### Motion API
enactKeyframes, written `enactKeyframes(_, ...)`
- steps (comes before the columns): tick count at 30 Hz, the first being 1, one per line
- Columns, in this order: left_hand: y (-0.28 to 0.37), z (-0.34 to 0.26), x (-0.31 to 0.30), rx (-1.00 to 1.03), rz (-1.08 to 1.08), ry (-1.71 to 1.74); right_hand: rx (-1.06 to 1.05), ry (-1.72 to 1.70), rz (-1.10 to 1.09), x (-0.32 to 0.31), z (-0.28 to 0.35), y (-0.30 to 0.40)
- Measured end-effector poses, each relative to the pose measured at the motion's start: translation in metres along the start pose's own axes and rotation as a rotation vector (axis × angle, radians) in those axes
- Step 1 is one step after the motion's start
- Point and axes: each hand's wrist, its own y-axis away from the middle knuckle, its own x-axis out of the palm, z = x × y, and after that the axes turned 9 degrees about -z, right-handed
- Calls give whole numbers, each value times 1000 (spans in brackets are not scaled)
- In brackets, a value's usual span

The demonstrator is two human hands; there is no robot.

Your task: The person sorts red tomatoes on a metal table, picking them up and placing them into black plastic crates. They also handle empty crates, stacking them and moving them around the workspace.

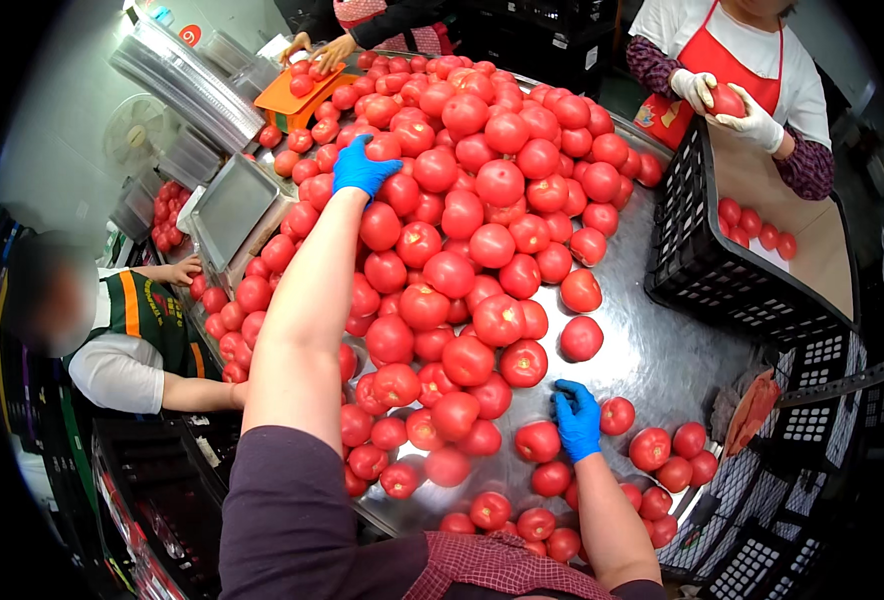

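A big heap of red tomatoes point(449, 274) covers much of a shiny metal table point(637, 330). My left hand point(365, 169), in a blue glove, reaches far out to the heap's left part, its thumb and fingers spread over tomatoes there; whether it grips one is not clear. My right hand point(577, 420), also blue-gloved, is low over the table between a tomato point(538, 441) on its left and another point(617, 415) on its right. Its fingers are bent, and I cannot tell if anything is under them. More loose tomatoes lie near my apron.
A black plastic crate point(749, 281), lined with cardboard, holds tomatoes at the right; a co-worker in white gloves holds a tomato above it. Another person's hands are at an orange scale point(284, 101). A third person stands left, by a metal tray point(236, 210). Clear containers point(187, 82) are stacked behind.
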Motion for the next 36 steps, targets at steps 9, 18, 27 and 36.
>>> enactKeyframes(9, 2, -4, -25, -684, 59, 1110, -4, -92, 20, 1, 2, -2)
enactKeyframes(18, 35, 93, -127, -810, -59, 1637, -2, -83, -1, 4, 1, 0)
enactKeyframes(27, 25, 201, -176, -875, -405, 1256, -14, -66, -65, 5, -5, 1)
enactKeyframes(36, -16, 245, -177, -852, -506, 525, 4, -72, -74, 7, 1, 5)
